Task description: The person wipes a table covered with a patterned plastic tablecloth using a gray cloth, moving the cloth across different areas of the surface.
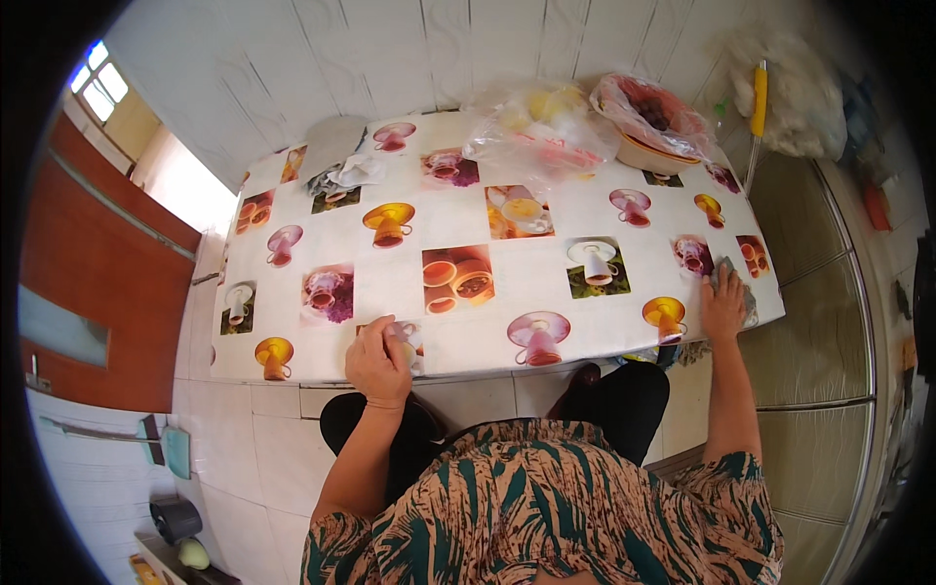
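Right hand (pixel 723 304) spread flat on a grey cloth (pixel 738 289) at the tabletop's (pixel 546 283) right edge. Left hand (pixel 378 361) loosely curled, empty, on the near edge. Clear plastic bags (pixel 536 132) and a bagged bowl (pixel 651 125) bunched at the far right corner.

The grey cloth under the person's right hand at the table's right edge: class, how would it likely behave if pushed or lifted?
The grey cloth lies flattened under the right hand, so it is probably soft and floppy. Pushed, it likely slides easily over the glossy tablecloth. Lifted, it would probably droop and feel light.
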Demonstrator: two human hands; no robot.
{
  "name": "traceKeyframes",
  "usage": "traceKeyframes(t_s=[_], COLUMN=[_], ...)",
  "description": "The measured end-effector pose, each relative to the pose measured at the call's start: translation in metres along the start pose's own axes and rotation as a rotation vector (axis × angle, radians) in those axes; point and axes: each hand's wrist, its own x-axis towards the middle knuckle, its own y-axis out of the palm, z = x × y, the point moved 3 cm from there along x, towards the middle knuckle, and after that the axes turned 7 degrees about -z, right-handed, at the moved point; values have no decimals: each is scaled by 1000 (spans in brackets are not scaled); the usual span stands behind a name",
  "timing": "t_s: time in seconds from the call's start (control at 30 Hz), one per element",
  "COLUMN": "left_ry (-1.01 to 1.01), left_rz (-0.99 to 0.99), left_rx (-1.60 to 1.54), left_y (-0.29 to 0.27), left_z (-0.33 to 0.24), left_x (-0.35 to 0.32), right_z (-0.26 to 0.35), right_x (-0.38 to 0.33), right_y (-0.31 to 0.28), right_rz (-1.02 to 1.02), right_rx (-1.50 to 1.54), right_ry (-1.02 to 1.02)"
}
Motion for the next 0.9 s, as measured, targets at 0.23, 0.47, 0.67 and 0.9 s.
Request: traceKeyframes(t_s=[0.23, 0.47, 0.67, 0.9], left_ry=[3, 74, 37, 19], left_rz=[25, -13, 38, 31], left_rx=[61, 45, 50, 31], left_y=[-7, -1, -2, -5], left_z=[0, -2, -2, -7], left_x=[-1, 2, 0, 6], right_z=[207, 358, 448, 528], right_x=[-101, -129, -123, -70], right_y=[-50, -78, -65, -45], right_rz=[-49, 205, 47, 177], right_rx=[409, 566, 734, 635], right_ry=[-763, -1108, -1311, -1274])
